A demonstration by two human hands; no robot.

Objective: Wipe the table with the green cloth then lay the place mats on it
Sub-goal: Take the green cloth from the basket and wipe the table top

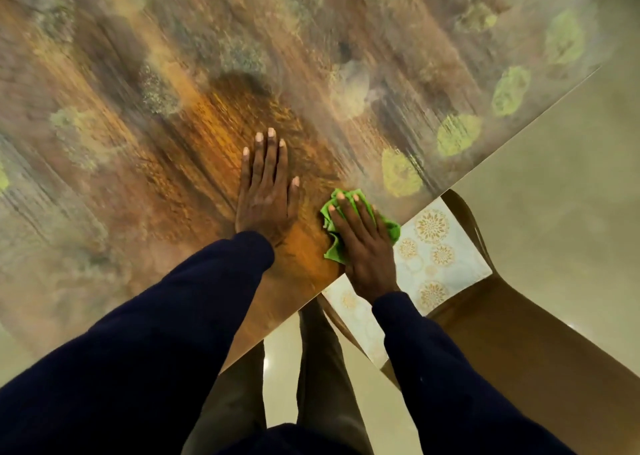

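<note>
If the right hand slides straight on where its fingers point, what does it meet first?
Nothing, apparently: the right hand on the green cloth faces bare table, passing just beside the left hand.

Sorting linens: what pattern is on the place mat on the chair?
Gold round medallions on the pale rectangular place mat, head view.

Likely home dining room; patterned table [138, 125]; wooden chair [519, 343]; place mats [443, 246]; tiled floor [571, 177].

The single head view looked steeply down from close above the table [138, 142] edge, tilted diagonally.
</note>
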